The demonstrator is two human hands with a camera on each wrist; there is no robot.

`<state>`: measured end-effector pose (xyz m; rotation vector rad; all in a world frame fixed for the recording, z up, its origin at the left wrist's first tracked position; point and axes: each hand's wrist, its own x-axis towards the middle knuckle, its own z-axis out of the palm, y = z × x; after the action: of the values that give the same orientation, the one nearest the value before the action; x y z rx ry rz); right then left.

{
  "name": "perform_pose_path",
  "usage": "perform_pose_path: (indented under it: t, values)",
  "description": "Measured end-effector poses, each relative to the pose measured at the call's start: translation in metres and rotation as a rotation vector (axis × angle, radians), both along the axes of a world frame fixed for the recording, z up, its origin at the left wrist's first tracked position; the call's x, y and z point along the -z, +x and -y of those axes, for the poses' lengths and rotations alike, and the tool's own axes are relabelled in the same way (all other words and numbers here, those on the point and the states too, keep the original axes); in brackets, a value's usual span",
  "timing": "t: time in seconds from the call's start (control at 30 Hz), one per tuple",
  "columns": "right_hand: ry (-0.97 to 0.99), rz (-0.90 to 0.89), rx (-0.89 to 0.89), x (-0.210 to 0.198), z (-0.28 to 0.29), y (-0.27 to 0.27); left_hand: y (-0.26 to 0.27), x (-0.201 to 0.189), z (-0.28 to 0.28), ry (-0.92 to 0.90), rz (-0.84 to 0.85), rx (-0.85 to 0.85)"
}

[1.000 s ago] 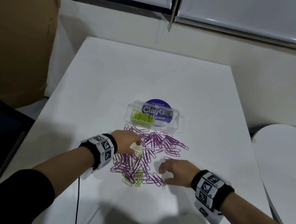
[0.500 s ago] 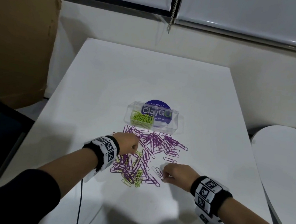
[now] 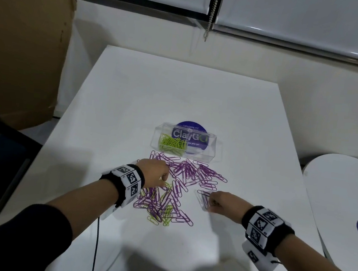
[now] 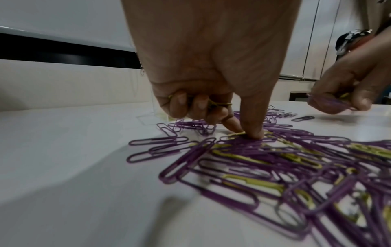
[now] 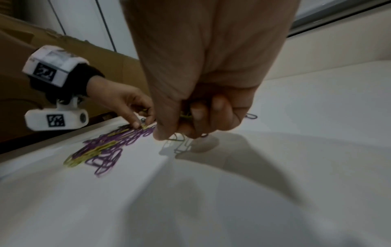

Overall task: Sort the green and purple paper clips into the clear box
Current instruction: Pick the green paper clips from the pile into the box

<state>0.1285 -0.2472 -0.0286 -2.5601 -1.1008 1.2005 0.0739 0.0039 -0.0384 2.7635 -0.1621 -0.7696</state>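
Pinching with thumb and forefinger, the left hand (image 4: 208,66) presses down on a green clip at the 11 o'clock edge of the mixed pile (image 3: 164,202), while its other fingers are curled around a few green clips already gathered in the palm. At 3 o'clock from that pile, the right hand (image 3: 224,203) has its fingers curled round a small bunch of purple clips (image 4: 330,103), thumb and forefinger nipping at another one lying on the white table (image 3: 200,93). Compared with a second ago, the right hand has closed from a flat, spread pose into this gathering grip and has drawn slightly toward 3 o'clock, and the left hand has slid a little toward 5 o'clock into the pile; the clips themselves lie much as they did. That suggests both hands are stocking up before a trip to the clear box (image 3: 186,142), which sits at 12 o'clock beyond the pile, green clips heaped in its left compartment, the right one apparently without clips. Most purple clips and a scatter of green ones are not yet sorted, so the task looks well short of halfway.
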Motion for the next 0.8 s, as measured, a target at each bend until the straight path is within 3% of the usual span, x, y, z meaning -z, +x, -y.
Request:
perform_pose_path:
  t: [0.17, 0.37, 0.5, 0.63, 0.8]
  values:
    - [0.027, -0.023, 0.09, 0.001, 0.002, 0.01, 0.002, 0.001, 0.001, -0.001, -0.022, -0.005]
    - [0.189, -0.061, 0.333, 0.004, -0.002, 0.015, 0.0, 0.002, 0.003, -0.055, -0.042, -0.004]
    - [0.257, -0.078, 0.373, 0.002, -0.02, 0.012, -0.002, 0.003, 0.002, -0.122, -0.074, -0.054]
    - [0.283, -0.034, 0.351, 0.005, -0.039, 0.009, -0.002, 0.003, -0.002, -0.174, -0.094, -0.103]
    - [0.233, 0.048, 0.132, 0.003, -0.058, 0.0, -0.002, -0.002, -0.005, -0.242, -0.057, -0.168]
